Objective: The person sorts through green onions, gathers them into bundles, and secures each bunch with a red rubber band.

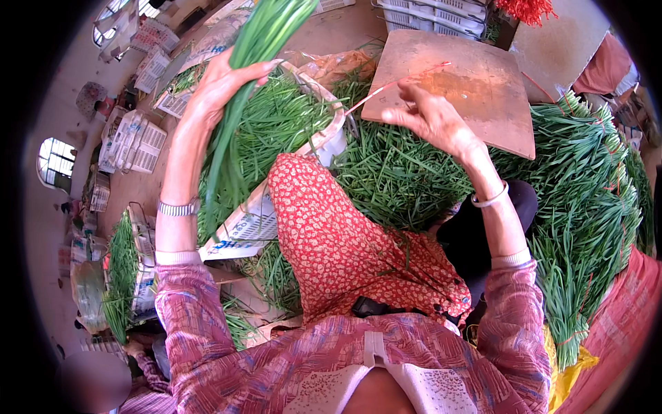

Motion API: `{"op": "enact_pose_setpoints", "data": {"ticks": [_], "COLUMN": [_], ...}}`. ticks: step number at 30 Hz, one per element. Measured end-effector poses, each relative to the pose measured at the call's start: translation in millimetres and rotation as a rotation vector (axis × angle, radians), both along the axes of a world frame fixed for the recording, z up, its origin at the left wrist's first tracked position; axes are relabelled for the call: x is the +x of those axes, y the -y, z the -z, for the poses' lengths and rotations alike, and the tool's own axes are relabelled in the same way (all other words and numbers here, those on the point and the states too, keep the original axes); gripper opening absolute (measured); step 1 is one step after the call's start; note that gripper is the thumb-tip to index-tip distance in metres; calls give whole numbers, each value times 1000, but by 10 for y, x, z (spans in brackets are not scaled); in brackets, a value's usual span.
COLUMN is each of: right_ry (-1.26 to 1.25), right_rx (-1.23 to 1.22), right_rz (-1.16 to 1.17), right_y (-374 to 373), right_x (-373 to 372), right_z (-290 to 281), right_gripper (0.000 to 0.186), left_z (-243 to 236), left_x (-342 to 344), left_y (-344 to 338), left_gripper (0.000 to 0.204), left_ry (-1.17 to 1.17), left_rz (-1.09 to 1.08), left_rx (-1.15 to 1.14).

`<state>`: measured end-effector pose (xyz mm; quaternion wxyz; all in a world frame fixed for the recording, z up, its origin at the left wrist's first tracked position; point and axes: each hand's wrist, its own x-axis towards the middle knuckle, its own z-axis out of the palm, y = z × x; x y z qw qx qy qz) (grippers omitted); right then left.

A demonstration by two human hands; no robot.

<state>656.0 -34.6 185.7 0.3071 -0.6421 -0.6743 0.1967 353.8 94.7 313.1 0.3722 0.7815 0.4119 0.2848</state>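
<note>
My left hand point(215, 93) is wrapped round a long bunch of garlic chives point(265, 45), raised over a white crate point(238, 228) of loose chives point(283, 117). The bunch stands tilted, one end up past the top edge and the other hanging over the crate. To the right, my right hand point(436, 119) is beside the near left edge of a wooden board point(469, 90). A thin red tie point(372, 94) runs at its bent fingertips, seemingly pinched there; the thumb sticks out to the left.
Loose chives point(407, 172) cover the ground below the board. Tied bundles point(579, 207) are piled at right beside a red cloth point(614, 338). Red ties point(525, 10) lie at the top right. Stacked crates point(434, 17) stand at the back, more crates point(138, 141) at left, near other people.
</note>
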Motion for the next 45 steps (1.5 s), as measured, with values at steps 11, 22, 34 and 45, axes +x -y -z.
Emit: {"op": "enact_pose_setpoints", "data": {"ticks": [11,22,34,45], "right_ry": [-1065,797,689,617], "right_rx": [757,289,-43,-103], "right_rz": [208,397,285,292], "right_y": [-458,-628,-1288,-1378], "right_x": [346,1650,1962,1774], "right_z": [-675,-767,933,913], "right_gripper": [29,51,87,69], "left_z": [815,2365,2230,2257], "left_x": [1806,1916,2649,-313], "left_y": [496,-815,-257,-1223], "left_gripper": [99,53,40,91], "left_ry": [65,-476,-262,-542], "left_rz": [406,6,339,277], "left_rx": [585,339,294,17]}}
